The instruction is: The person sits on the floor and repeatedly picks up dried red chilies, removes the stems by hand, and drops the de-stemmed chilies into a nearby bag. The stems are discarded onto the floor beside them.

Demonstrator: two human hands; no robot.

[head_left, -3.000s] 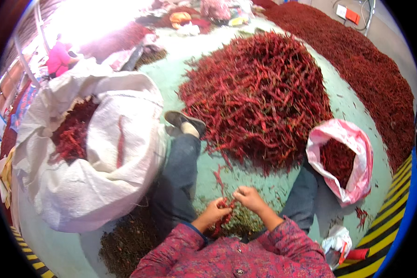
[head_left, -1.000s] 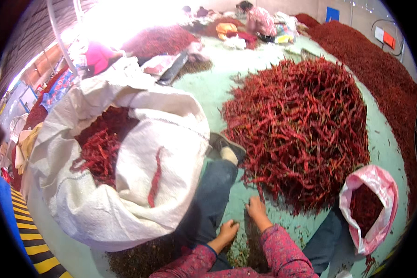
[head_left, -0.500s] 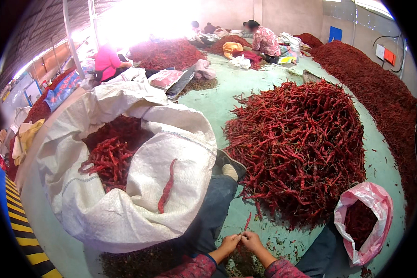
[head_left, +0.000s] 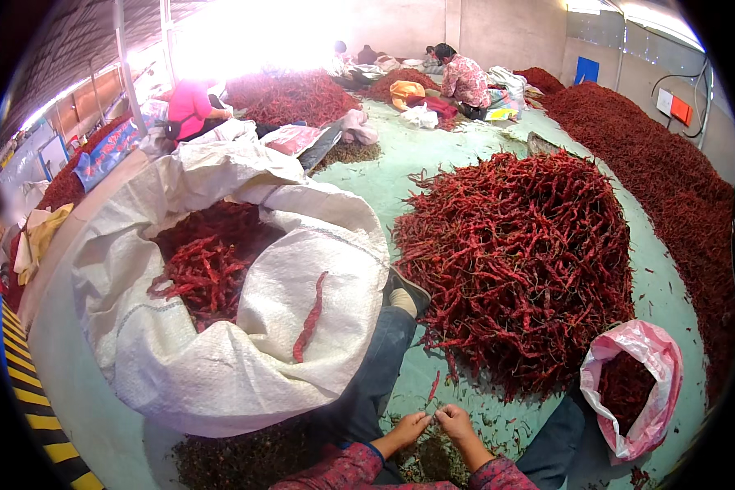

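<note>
Low in the middle, a slim red chili pepper [head_left: 434, 386] stands up at the fingertips of my left hand [head_left: 409, 430], which is closed in a pinch at its lower end. My right hand [head_left: 457, 425] is pinched just beside it, a small gap away; whatever lies between its fingertips is too small to make out. Beyond my hands rises a large heap of red chilies [head_left: 514, 269]. On the left stands a big white woven sack [head_left: 220, 384] with its rim rolled down and chilies [head_left: 208, 273] inside. One single chili [head_left: 310, 318] lies on its folded rim.
A pink-and-white sack [head_left: 670, 384] holding chilies stands by my right leg. Dark scraps [head_left: 237, 457] lie below the white sack. A long chili bank [head_left: 645, 163] lines the right wall. Two people, one in pink [head_left: 189, 110], one in a patterned top [head_left: 465, 82], sit farther back.
My fingertips have drawn slightly apart from where they met. The chili pepper still stands at them. The whole view has shifted a little.
</note>
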